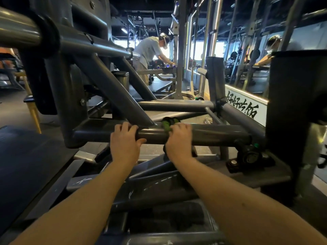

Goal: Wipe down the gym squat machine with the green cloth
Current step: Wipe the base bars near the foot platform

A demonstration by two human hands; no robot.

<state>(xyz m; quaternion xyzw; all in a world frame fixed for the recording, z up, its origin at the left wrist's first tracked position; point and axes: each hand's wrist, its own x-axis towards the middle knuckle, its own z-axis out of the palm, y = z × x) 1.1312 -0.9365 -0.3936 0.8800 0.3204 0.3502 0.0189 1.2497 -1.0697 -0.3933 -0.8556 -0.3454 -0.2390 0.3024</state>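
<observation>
The squat machine's grey steel frame (217, 134) fills the view, with a horizontal tube running across the middle. My left hand (124, 141) grips that tube just left of where a diagonal strut joins it. My right hand (178, 140) is wrapped over the same tube a little to the right, pressing the green cloth (166, 125) against it. Only a small bunch of the cloth shows above my fingers; the remainder is hidden under the hand.
A black pad (297, 96) stands at the right and a dark seat pad (26, 165) at the left. A person (150, 52) bends over another machine at the back. A mirror wall (247, 50) runs along the right. Grey floor lies on the left.
</observation>
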